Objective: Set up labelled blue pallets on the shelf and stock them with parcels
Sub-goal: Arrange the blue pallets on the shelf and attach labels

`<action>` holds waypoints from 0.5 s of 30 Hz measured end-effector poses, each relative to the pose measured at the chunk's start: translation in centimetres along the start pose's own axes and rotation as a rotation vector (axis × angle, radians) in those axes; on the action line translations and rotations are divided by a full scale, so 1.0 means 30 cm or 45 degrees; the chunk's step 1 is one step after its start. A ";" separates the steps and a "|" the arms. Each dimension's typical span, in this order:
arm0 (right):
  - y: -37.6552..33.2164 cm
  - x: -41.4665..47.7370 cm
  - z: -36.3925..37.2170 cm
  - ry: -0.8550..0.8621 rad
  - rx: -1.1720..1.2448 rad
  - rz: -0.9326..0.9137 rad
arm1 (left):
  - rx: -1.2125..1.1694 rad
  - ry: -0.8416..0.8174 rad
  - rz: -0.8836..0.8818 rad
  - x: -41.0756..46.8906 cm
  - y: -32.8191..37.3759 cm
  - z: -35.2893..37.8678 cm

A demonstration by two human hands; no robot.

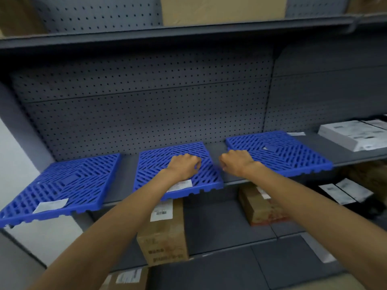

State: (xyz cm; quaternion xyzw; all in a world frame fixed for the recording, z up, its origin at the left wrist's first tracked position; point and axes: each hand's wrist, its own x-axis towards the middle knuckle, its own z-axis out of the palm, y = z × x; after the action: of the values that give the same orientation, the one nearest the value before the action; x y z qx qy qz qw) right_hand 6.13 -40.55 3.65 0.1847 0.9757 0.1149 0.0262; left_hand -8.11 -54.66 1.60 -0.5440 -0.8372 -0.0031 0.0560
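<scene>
resting on the middle pallet (pixel 178 170), the left hand (pixel 184 165) has its fingers curled in; the right hand (pixel 236 161) is a loose fist over the gap beside the right pallet (pixel 278 152). a third pallet (pixel 60 185) lies left, all on the shelf (pixel 354 156). white parcels (pixel 351 135) sit far right.

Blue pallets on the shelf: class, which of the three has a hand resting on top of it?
The middle pallet: the left hand lies on its grid. The left pallet and right pallet have no hand on top.
</scene>
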 end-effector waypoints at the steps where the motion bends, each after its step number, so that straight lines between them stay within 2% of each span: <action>1: 0.041 -0.019 0.009 0.008 -0.030 0.031 | 0.001 0.004 0.022 0.031 0.031 0.001; 8: 0.366 -0.126 0.100 0.023 -0.168 0.212 | 0.109 -0.022 0.164 0.269 0.276 -0.011; 15: 0.768 -0.203 0.188 0.008 -0.187 0.273 | 0.115 0.006 0.286 0.563 0.591 -0.020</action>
State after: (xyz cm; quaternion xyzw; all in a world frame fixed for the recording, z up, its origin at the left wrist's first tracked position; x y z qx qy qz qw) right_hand 20.48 -20.71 3.61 0.2851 0.9394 0.1888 0.0242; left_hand 1.31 -32.10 2.85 -0.6314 -0.7700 0.0395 0.0824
